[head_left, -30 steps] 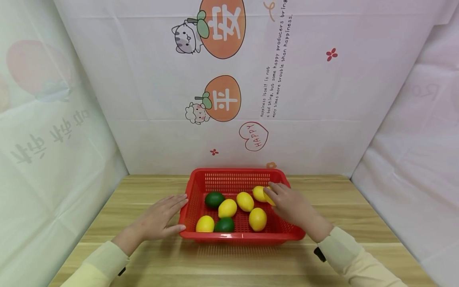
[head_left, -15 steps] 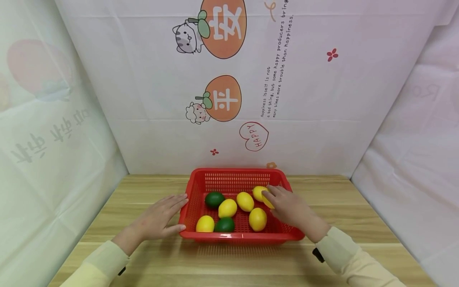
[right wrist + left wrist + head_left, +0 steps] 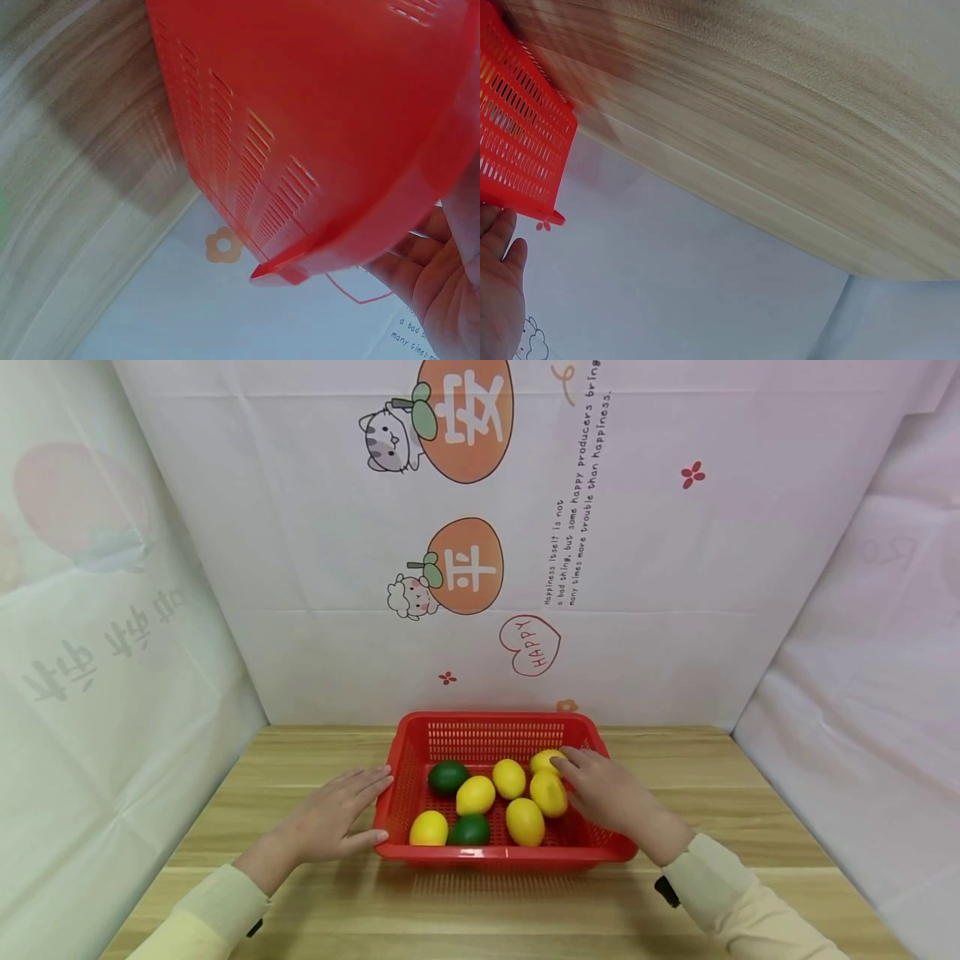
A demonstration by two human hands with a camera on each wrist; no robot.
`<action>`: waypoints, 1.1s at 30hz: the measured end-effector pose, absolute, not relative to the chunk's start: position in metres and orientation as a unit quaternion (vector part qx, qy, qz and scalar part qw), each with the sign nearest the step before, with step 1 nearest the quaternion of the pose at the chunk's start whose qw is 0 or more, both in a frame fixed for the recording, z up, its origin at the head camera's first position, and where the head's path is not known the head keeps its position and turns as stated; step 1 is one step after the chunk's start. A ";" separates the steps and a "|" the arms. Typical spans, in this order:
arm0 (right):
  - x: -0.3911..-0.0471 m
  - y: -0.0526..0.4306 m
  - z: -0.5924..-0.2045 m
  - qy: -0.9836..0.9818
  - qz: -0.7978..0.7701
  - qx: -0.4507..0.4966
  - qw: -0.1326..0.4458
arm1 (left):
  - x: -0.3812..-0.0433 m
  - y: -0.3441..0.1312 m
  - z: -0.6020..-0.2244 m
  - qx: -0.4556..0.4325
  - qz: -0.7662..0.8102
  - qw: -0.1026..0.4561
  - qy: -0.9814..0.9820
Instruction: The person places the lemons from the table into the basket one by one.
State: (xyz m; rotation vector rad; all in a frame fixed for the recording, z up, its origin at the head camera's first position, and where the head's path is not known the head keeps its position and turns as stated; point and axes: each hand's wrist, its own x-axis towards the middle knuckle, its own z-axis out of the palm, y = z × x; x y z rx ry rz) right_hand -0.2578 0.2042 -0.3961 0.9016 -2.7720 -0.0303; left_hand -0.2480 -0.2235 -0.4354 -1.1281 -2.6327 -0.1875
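A red plastic basket [image 3: 517, 853] holds several yellow lemons and two dark green oval fruits. My left hand [image 3: 330, 814] rests its straight fingers against the basket's left rim, thumb toward the front corner. In the left wrist view the left hand [image 3: 499, 292] shows beside the basket wall [image 3: 525, 142]. Over the right rim reaches my right hand [image 3: 611, 793], its fingertips at the back right lemon [image 3: 547, 762]. Just left of that hand lies another lemon [image 3: 549, 793]. A third lemon [image 3: 525, 822] sits in front. The right wrist view shows the right palm [image 3: 442, 292] outside the basket wall [image 3: 322, 112].
Farther left in the basket are a back green fruit [image 3: 447, 778], a front green fruit [image 3: 470, 831] and a lemon [image 3: 429, 829] at the corner. The basket stands on a wooden table [image 3: 322, 902] near a white printed cloth [image 3: 637, 635] at the back.
The lemon that was under my right fingers now lies free, further forward. The front lemon and the middle lemon have shifted slightly left. My left hand has stayed at the rim.
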 end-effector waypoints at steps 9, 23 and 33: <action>-0.258 0.206 -0.396 -0.938 -0.009 0.319 0.134 | -0.249 -0.225 -0.435 -0.390 -0.070 0.140 -0.908; -0.256 0.211 -0.389 -0.924 -0.003 0.339 0.179 | -0.251 -0.226 -0.432 -0.389 -0.047 0.130 -0.911; -0.255 0.217 -0.380 -0.883 0.015 0.387 0.265 | -0.251 -0.226 -0.428 -0.388 -0.048 0.128 -0.912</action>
